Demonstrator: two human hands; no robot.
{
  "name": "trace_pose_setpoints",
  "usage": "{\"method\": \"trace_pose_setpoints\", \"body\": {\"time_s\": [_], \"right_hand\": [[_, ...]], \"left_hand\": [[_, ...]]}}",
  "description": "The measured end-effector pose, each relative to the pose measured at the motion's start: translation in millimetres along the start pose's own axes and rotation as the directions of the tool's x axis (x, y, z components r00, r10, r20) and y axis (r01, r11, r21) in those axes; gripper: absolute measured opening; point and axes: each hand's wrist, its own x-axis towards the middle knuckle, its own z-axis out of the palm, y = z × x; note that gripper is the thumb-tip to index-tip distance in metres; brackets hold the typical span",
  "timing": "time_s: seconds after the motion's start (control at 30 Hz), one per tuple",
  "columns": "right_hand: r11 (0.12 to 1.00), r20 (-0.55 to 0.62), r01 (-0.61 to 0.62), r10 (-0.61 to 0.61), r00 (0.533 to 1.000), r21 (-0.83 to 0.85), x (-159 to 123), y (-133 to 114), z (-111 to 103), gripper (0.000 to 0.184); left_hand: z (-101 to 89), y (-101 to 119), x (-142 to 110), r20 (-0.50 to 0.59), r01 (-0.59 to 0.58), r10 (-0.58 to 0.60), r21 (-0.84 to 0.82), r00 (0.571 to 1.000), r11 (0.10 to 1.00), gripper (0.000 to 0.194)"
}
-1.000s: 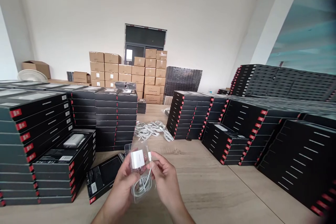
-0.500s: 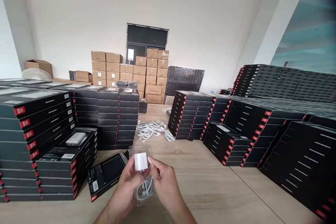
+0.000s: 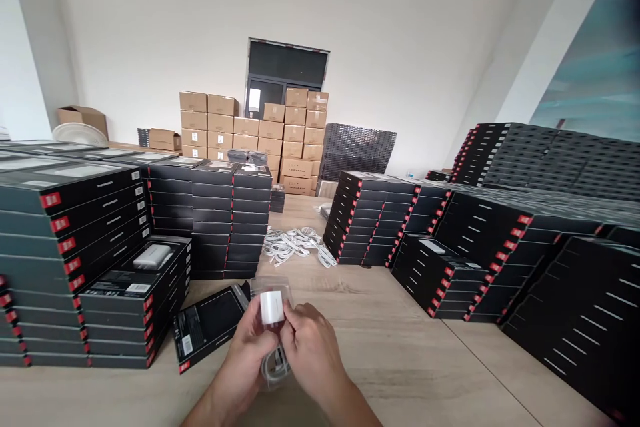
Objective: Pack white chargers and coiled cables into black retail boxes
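Note:
Both my hands hold a clear plastic bag (image 3: pixel 267 287) over the wooden table (image 3: pixel 390 360). A white charger block (image 3: pixel 271 307) shows in its upper part and a coiled white cable (image 3: pixel 273 367) in its lower part. My left hand (image 3: pixel 247 353) grips the bag from the left, fingers closed round it. My right hand (image 3: pixel 313 350) pinches it from the right, next to the charger. A flat black box (image 3: pixel 210 323) lies on the table just left of my hands.
Tall stacks of black boxes with red tabs stand on the left (image 3: pixel 75 240), centre (image 3: pixel 370 220) and right (image 3: pixel 550 260). An open box with a white device (image 3: pixel 153 257) tops a low left stack. Loose white cables (image 3: pixel 295 243) lie further back. Cardboard cartons (image 3: pixel 260 137) stand against the wall.
My hands have closed in on the bag, and the right hand now covers more of the cable. The view has shifted slightly left.

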Motion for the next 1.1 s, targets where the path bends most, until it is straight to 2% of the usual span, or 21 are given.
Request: {"method": "trace_pose_setpoints", "body": {"time_s": [0.07, 0.17, 0.27, 0.4, 0.47, 0.53, 0.67, 0.77, 0.83, 0.9, 0.97, 1.1], "right_hand": [[0.998, -0.011, -0.008, 0.008, 1.000, 0.061, 1, 1, 1, 0.037], [0.961, -0.015, -0.024, 0.029, 0.999, 0.275, 2, 8, 3, 0.038], [0.849, 0.020, 0.000, -0.012, 1.000, 0.528, 0, 17, 5, 0.045], [0.736, 0.070, 0.027, -0.101, 0.992, 0.676, -3, 23, 5, 0.060], [0.721, 0.062, 0.032, -0.103, 0.993, 0.693, -3, 22, 6, 0.062], [0.766, 0.031, 0.043, -0.082, 0.996, 0.641, -4, 19, 9, 0.062], [0.932, -0.055, 0.099, -0.085, 0.995, 0.349, -6, 6, 15, 0.068], [0.975, -0.091, 0.111, -0.095, 0.991, 0.194, -7, -1, 17, 0.070], [0.979, -0.120, 0.125, -0.106, 0.987, 0.161, -6, -1, 16, 0.072], [0.965, -0.141, 0.162, -0.134, 0.981, 0.207, -4, 2, 16, 0.073], [0.927, -0.123, 0.179, -0.146, 0.982, 0.330, -3, 8, 17, 0.071], [0.806, 0.011, 0.097, -0.127, 0.992, 0.584, -5, 15, 18, 0.060]], "left_hand": [[-1.0, 3, 0, 0.003, -0.007, 0.007, -0.018, 1.000, 1.000, 0.046], [-6.1, 9, 1, 0.001, -0.002, 0.002, -0.084, 1.000, 0.996, 0.048], [-12.6, 13, 3, -0.051, 0.017, -0.024, -0.145, 0.998, 0.989, 0.052], [-15.8, 13, 4, -0.061, 0.041, -0.055, -0.216, 0.997, 0.976, 0.057], [-15.3, 13, 3, -0.060, 0.049, -0.065, -0.232, 0.996, 0.971, 0.060], [-14.9, 16, 1, -0.063, 0.043, -0.058, -0.215, 0.996, 0.976, 0.061], [-15.9, 22, -1, -0.053, 0.037, -0.046, -0.160, 0.998, 0.986, 0.058], [-17.2, 23, 0, -0.081, 0.027, -0.038, -0.136, 0.996, 0.990, 0.058], [-18.0, 22, 2, -0.091, 0.013, -0.026, -0.138, 0.996, 0.990, 0.057], [-18.7, 21, 4, -0.084, 0.016, -0.030, -0.160, 0.996, 0.987, 0.059], [-19.1, 21, 5, -0.082, 0.035, -0.051, -0.185, 0.995, 0.982, 0.063], [-19.0, 23, 3, -0.095, 0.044, -0.067, -0.220, 0.993, 0.975, 0.069]]}}
